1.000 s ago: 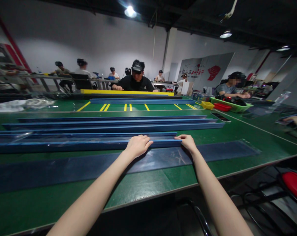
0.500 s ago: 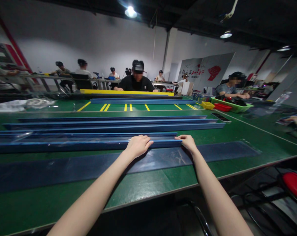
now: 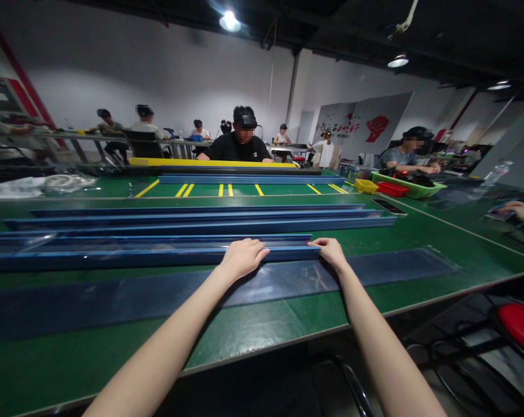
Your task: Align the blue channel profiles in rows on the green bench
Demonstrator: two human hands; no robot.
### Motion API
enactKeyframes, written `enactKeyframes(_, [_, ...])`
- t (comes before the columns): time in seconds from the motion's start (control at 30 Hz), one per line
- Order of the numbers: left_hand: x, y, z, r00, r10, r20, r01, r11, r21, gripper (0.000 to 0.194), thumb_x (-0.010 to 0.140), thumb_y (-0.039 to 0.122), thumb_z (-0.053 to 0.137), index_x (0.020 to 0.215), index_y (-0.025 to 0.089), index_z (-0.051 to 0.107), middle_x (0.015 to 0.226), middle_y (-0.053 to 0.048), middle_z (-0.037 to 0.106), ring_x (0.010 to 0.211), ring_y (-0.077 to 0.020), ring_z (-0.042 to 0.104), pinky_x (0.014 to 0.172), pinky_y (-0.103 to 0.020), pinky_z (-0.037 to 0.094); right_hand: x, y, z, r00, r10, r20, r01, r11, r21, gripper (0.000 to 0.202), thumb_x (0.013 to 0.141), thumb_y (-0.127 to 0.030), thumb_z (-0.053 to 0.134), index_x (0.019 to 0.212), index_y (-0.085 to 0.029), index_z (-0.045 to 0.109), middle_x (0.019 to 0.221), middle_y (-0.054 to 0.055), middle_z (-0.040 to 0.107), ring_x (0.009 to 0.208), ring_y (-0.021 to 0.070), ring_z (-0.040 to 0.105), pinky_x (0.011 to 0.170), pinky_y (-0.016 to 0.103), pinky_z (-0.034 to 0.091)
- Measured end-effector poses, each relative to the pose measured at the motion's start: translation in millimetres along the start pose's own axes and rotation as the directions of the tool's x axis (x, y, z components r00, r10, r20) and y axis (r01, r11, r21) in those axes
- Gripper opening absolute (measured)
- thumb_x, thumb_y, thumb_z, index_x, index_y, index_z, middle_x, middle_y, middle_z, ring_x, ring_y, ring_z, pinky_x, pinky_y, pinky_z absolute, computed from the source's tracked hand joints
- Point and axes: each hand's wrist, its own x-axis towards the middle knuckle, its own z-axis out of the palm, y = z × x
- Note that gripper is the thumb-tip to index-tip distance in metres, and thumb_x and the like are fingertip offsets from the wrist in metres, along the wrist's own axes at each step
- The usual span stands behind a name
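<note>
A long blue channel strip (image 3: 135,259) with clear film in it lies across the green table (image 3: 262,336). My left hand (image 3: 245,256) grips its near wall, fingers wrapped over the top edge. At the strip's right end, my right hand (image 3: 330,251) pinches the corner between thumb and fingers. Nearer to me, a flat, dark translucent sheet (image 3: 157,295) runs under my forearms. Behind the held strip lie several more blue strips (image 3: 244,225), side by side.
Across the table a person in black (image 3: 244,145) holds a yellow strip (image 3: 213,164). To the right are a phone (image 3: 389,207), a yellow tray (image 3: 366,186), a red tray (image 3: 392,189) and a green basket (image 3: 431,191). A red stool (image 3: 520,327) stands at lower right.
The yellow strip across the table has shifted left, and the person there has lowered their head slightly. My hands and the blue strip have hardly moved.
</note>
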Motion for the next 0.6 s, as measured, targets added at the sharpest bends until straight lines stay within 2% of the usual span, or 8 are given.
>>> enactKeyframes(0.4, [1.4,-1.5,1.1,1.0,0.01,-0.002,-0.01,1.0,0.015,0.039,0.091,0.039,0.024,0.086,0.02,0.058,0.092,-0.002,0.063,0.087,-0.0158,0.056,0.07,-0.026,0.043,1.1,1.7,0.0,1.0,0.0,0.006,0.0,1.0,-0.006,0.03,0.058,-0.043,0.062,0.066,-0.015,0.069,0.064,0.006,0.067,0.059,0.0157,0.057,0.052,0.023,0.037])
enactKeyframes(0.6, [2.0,-3.5,2.1,1.0,0.018,-0.001,-0.018,1.0,0.001,0.039,0.091,0.04,0.024,0.092,0.021,0.059,0.097,-0.004,0.057,0.092,-0.0164,0.051,0.073,-0.026,0.043,2.6,3.4,1.0,1.0,-0.016,-0.004,0.016,1.0,-0.009,0.03,0.057,-0.043,0.062,0.065,-0.015,0.069,0.063,0.006,0.067,0.061,0.0161,0.058,0.054,0.023,0.038])
